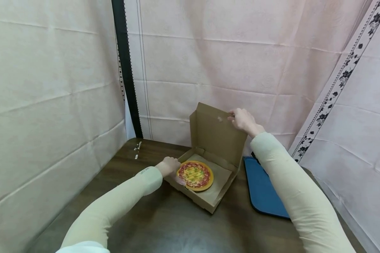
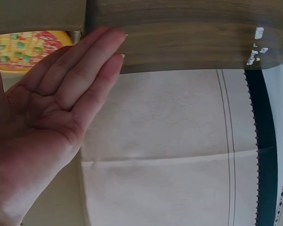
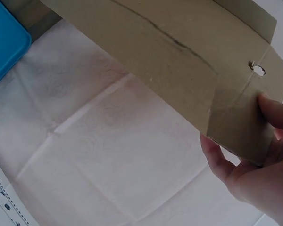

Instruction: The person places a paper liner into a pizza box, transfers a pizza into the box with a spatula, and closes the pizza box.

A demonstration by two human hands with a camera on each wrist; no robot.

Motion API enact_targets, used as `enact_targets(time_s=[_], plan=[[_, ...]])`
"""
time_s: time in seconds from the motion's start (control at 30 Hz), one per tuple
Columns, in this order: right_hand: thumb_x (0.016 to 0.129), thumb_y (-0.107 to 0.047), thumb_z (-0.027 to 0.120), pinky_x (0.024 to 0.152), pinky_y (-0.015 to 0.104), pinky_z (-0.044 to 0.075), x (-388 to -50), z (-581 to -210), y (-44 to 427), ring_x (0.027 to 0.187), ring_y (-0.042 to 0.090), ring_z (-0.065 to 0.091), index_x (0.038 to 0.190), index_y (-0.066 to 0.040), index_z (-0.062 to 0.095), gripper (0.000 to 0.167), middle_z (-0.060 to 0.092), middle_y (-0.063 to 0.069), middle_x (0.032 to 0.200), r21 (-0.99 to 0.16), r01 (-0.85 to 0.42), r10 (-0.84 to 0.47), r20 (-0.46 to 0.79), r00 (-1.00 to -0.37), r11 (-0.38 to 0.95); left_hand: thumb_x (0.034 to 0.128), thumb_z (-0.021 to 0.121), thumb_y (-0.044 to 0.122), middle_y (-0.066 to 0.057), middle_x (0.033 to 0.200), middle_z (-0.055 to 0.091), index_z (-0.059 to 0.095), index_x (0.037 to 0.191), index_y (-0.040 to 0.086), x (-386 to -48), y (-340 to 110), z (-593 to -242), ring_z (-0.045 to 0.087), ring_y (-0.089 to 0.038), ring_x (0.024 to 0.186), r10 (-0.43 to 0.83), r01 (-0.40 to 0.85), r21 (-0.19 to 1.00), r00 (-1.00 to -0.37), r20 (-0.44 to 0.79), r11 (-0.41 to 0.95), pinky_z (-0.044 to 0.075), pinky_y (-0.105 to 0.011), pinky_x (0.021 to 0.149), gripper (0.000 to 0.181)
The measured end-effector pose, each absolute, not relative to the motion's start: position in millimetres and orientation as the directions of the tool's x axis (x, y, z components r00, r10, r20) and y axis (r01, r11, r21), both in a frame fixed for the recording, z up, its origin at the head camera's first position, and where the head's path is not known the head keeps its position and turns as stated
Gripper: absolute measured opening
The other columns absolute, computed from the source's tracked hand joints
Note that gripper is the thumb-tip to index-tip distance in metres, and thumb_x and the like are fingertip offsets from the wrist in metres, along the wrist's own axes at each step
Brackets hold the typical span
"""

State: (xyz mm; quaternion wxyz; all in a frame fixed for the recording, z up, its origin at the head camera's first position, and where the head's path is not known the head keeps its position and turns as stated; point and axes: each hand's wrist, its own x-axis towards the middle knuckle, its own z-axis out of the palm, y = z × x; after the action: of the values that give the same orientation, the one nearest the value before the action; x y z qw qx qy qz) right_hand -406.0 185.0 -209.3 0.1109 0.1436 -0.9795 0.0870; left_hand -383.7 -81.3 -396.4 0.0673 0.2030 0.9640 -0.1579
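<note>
A brown cardboard pizza box [image 1: 223, 196] stands on the table with its lid [image 1: 220, 135] raised. Inside lies a round pizza [image 1: 195, 175] with red, yellow and green toppings, on a brown sheet. My right hand [image 1: 243, 121] grips the lid's upper edge; in the right wrist view, the thumb lies on one face of the cardboard and the fingers on the other. At the box's left side is my left hand [image 1: 169, 166], close to the pizza. The left wrist view shows that hand's fingers [image 2: 80, 77] fairly straight and together, the thumb mostly out of frame.
A blue tray [image 1: 267, 193] lies right of the box, partly hidden under my right forearm. Small white marks [image 1: 137, 149] show on the dark wooden table [image 1: 177, 228] near its far left corner. Pale cloth curtains [image 1: 240, 63] hang behind the table and at both sides.
</note>
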Motion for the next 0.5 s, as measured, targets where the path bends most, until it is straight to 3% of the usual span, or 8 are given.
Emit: enact_targets(time_s=[0.17, 0.33, 0.5], plan=[[0.099, -0.014, 0.05, 0.096, 0.053, 0.048, -407, -211, 180, 0.122, 0.039, 0.056, 0.136, -0.005, 0.054, 0.038, 0.058, 0.019, 0.135, -0.157, -0.316, -0.273, 0.244, -0.93, 0.936, 0.0665, 0.057, 0.085, -0.006, 0.111, 0.069, 0.066, 0.119, 0.016, -372, -75, -398, 0.067, -0.024, 0.096, 0.365, 0.401, -0.29, -0.915, -0.173, 0.869, 0.055, -0.038, 0.081, 0.087], [0.1, -0.019, 0.051, 0.097, 0.053, 0.047, -409, -213, 177, 0.121, 0.039, 0.057, 0.135, -0.005, 0.054, 0.038, 0.058, 0.02, 0.134, -0.169, -0.333, -0.29, 0.235, -0.928, 0.928, 0.0686, 0.051, 0.087, -0.006, 0.108, 0.071, 0.07, 0.113, 0.016, -360, -63, -398, 0.068, -0.027, 0.093, 0.349, 0.392, -0.323, -0.919, -0.184, 0.861, 0.058, -0.042, 0.073, 0.086], [0.101, -0.02, 0.051, 0.091, 0.05, 0.05, -411, -216, 175, 0.112, 0.037, 0.061, 0.132, -0.005, 0.057, 0.035, 0.063, 0.019, 0.128, -0.164, -0.358, -0.313, 0.248, -0.917, 0.919, 0.0707, 0.048, 0.088, -0.007, 0.113, 0.07, 0.071, 0.113, 0.014, -351, -51, -398, 0.068, -0.028, 0.096, 0.289, 0.341, -0.325, -0.937, -0.198, 0.882, 0.058, -0.045, 0.073, 0.087]])
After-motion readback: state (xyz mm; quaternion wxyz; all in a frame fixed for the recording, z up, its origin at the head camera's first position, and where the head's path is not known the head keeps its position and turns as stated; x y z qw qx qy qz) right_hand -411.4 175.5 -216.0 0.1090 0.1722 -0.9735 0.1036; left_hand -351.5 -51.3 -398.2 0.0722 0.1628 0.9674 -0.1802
